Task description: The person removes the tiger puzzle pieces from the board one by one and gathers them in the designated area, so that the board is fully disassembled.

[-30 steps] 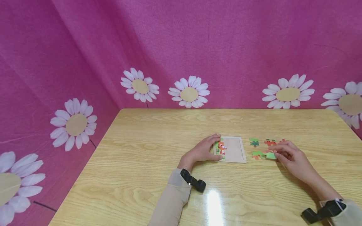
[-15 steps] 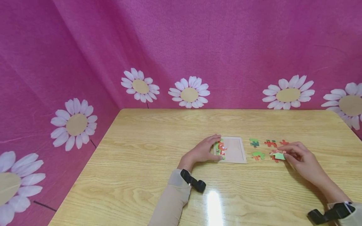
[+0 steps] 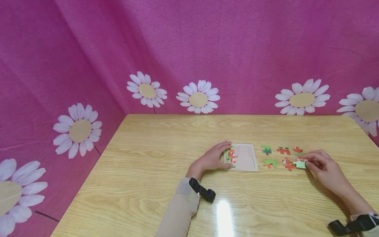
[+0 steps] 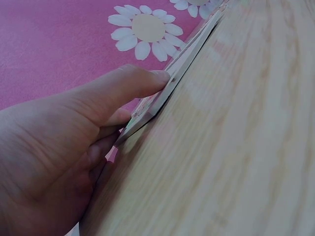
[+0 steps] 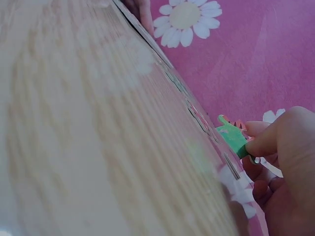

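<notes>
In the head view a pale square puzzle tray [image 3: 245, 158] lies on the table, its left strip filled with joined orange and green pieces [image 3: 231, 155]. My left hand [image 3: 211, 157] grips the tray's left side, fingers at the far edge and thumb at the near one. The left wrist view shows that thumb lying on the tray's rim [image 4: 157, 103]. My right hand [image 3: 324, 168] pinches a green and pink puzzle piece [image 3: 301, 164] between thumb and fingers. In the right wrist view the held puzzle piece [image 5: 234, 136] is tilted above the tabletop.
Right of the tray, loose puzzle pieces lie in two rows: a green one [image 3: 266, 150], a red one [image 3: 284, 150] and an orange one [image 3: 297, 150] behind, others [image 3: 270, 163] nearer. A pink flowered curtain [image 3: 237, 59] hangs behind the wooden table [image 3: 148, 164].
My right hand has moved right along the near row with the pinched puzzle piece, uncovering an orange piece and a red-and-white one. My left hand has stayed on the tray.
</notes>
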`<state>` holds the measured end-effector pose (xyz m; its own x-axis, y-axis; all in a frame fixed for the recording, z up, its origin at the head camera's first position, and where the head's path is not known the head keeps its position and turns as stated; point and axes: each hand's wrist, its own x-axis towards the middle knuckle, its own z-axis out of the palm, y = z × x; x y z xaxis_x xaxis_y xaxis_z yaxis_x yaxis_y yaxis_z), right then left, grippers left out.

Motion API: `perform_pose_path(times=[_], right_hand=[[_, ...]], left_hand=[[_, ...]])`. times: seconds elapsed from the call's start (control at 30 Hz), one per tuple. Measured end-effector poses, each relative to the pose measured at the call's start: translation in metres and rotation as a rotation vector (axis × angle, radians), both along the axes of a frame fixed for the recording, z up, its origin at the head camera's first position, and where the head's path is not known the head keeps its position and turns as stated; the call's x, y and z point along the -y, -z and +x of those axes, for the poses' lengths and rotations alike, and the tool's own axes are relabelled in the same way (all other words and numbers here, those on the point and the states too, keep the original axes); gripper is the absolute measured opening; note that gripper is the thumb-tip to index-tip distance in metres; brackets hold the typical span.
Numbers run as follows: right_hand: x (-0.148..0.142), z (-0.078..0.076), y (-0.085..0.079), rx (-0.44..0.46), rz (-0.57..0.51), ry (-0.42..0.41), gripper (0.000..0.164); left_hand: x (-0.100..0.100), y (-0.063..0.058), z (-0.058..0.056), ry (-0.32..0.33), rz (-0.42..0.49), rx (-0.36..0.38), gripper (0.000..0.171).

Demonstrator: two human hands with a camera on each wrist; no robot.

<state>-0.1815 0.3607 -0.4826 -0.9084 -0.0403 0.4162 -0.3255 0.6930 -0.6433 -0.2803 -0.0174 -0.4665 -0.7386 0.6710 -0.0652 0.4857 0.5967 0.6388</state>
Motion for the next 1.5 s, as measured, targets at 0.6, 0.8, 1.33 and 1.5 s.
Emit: perform_pose_path(times=[0.6, 0.8, 1.33, 1.5], right_hand=[[-0.013, 0.003, 0.000, 0.049, -0.004, 0.045, 0.016], [-0.014, 0.003, 0.000, 0.051, 0.010, 0.052, 0.016], [-0.019, -0.001, 0.008, 0.017, 0.023, -0.022, 0.017], [-0.020, -0.003, 0.008, 0.026, 0.010, -0.067, 0.016]], left_hand=[[0.000, 0.000, 0.000, 0.004, -0.003, -0.014, 0.082], [0.000, 0.000, 0.000, 0.002, 0.008, -0.006, 0.081], [0.000, 0.000, -0.001, 0.003, -0.003, -0.012, 0.081], [0.001, 0.000, 0.000, 0.002, 0.004, -0.001, 0.081]])
